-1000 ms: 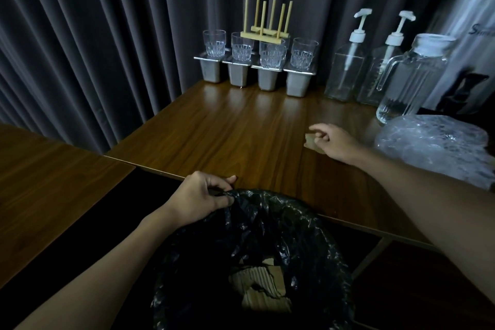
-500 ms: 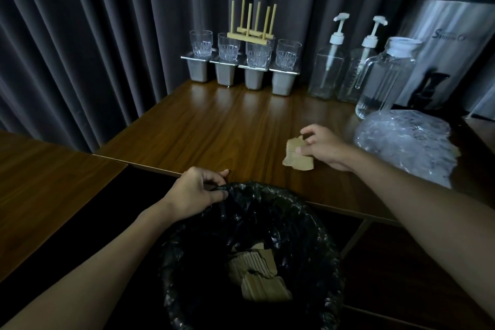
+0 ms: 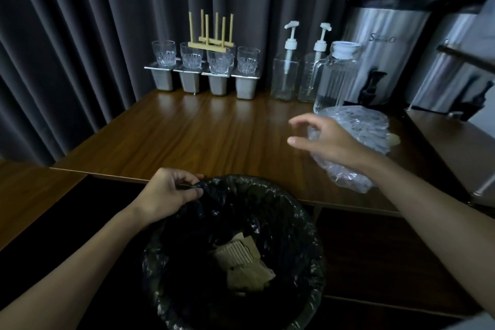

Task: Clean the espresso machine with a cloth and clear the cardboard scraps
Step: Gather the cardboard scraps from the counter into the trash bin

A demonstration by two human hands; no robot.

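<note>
A wooden table (image 3: 203, 139) stands against a dark curtain (image 3: 80, 35). Two steel urns (image 3: 385, 43) stand at its back right. Below the near edge sits a bin (image 3: 308, 236) lined with a black bag; cardboard scraps (image 3: 241, 262) lie at its bottom. The left hand (image 3: 168, 193) is pinched on the bag's rim. The right hand (image 3: 329, 139) hovers above the table, fingers spread and empty, in front of a crumpled clear plastic (image 3: 359, 128). Behind it is a glass jug (image 3: 334, 78), seemingly with a little water, beside two pump bottles (image 3: 286, 75). Four glasses (image 3: 192, 56) sit on steel cups (image 3: 190, 80), a wooden rack (image 3: 211, 40) resting on them.
</note>
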